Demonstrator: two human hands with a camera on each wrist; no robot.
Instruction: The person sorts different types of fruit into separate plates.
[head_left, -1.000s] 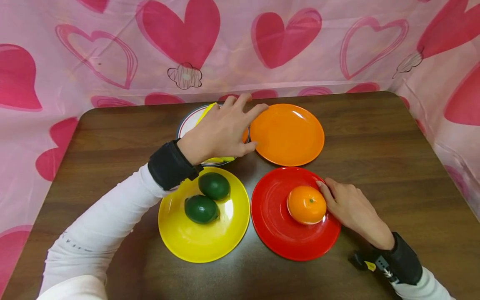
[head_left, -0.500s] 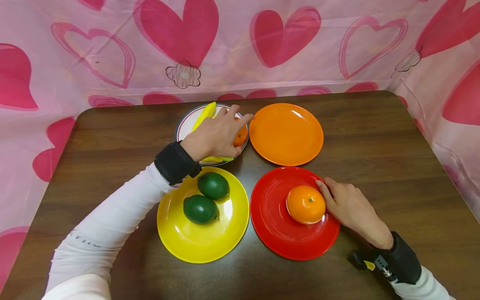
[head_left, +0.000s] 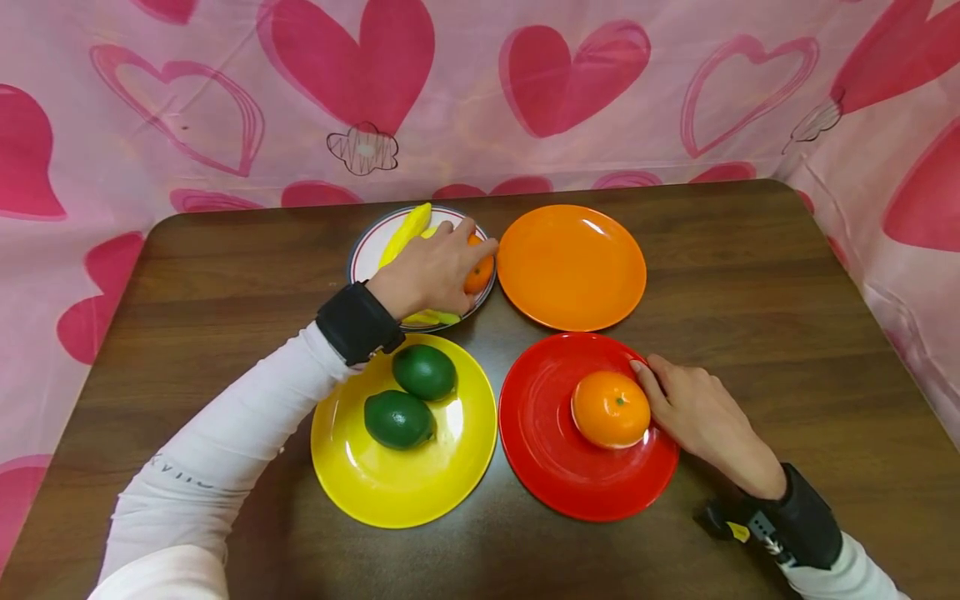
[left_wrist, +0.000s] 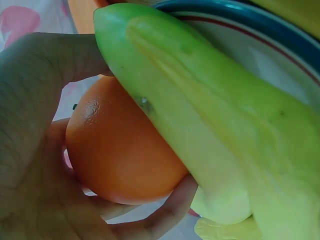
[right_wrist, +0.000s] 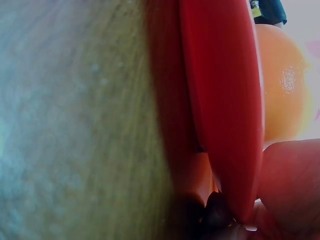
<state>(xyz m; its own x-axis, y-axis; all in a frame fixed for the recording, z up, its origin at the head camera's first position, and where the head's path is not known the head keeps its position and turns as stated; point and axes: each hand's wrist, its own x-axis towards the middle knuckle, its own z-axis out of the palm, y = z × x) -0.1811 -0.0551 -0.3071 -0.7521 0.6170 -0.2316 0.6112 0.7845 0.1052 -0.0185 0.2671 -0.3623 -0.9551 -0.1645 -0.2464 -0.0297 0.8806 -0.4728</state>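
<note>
In the head view my left hand [head_left: 435, 271] reaches into a white bowl [head_left: 365, 254] with a dark blue rim. Its fingers curl around an orange [head_left: 480, 275] at the bowl's right side; the left wrist view shows thumb and fingers about this orange [left_wrist: 122, 145], right beside a greenish-yellow banana [left_wrist: 210, 105]. A yellow banana [head_left: 405, 233] also lies in the bowl. My right hand [head_left: 705, 412] pinches the right rim of a red plate [head_left: 547, 467], thumb on top and fingers below. Another orange [head_left: 611, 408] sits on that plate, close to the thumb.
A yellow plate [head_left: 397, 496] bearing two limes [head_left: 423, 372] stands left of the red one, under my left forearm. Behind the red plate lies a bare orange plate [head_left: 573, 267], beside the bowl. A heart-patterned pink cloth [head_left: 465, 158] hangs behind the brown table [head_left: 757, 275].
My left hand has come down into the bowl, and its spread fingers have drawn in around the orange. My right hand has stayed at the red plate's rim.
</note>
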